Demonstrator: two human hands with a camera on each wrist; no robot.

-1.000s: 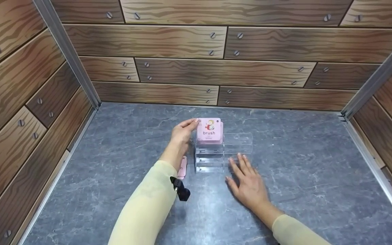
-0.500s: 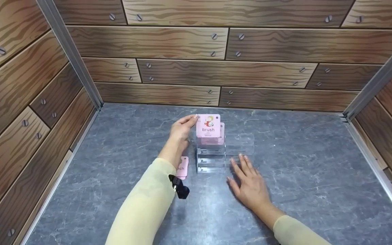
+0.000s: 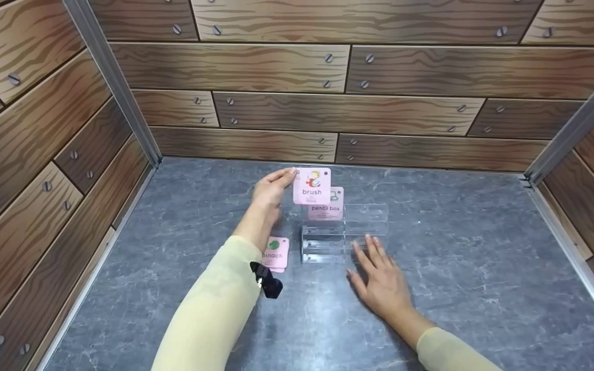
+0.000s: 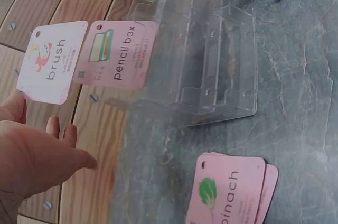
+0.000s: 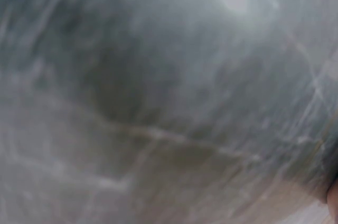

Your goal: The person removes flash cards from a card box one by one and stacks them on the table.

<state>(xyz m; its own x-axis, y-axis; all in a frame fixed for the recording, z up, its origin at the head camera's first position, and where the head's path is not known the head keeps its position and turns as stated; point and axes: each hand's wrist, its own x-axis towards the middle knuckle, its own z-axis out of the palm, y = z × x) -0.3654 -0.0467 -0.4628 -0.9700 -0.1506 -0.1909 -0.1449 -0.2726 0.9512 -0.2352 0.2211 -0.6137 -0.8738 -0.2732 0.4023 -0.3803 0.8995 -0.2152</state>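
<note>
My left hand (image 3: 268, 193) pinches a pink flashcard reading "brush" (image 3: 312, 186) by its left edge, holding it up above a clear plastic stepped rack (image 3: 323, 247). Behind and below that card, a "pencil box" card (image 4: 119, 55) stands in the rack's back tier. Fingers of my right hand (image 3: 383, 286) lie spread and straight, with the tips at the rack's right front; whether they touch it I cannot tell. Left of the rack lies a small stack of pink cards topped by a "spinach" card (image 4: 224, 189), partly covered by my left forearm in the head view.
The grey marbled tabletop (image 3: 472, 257) extends around the rack. Wood-pattern panels (image 3: 276, 67) wall in the back and both sides, with metal posts (image 3: 116, 82) at the corners. The right wrist view holds mostly blurred tabletop.
My left hand has lifted the "brush" card up and slightly left, uncovering the "pencil box" card behind it. More of the "spinach" card shows now. My right hand stays in place.
</note>
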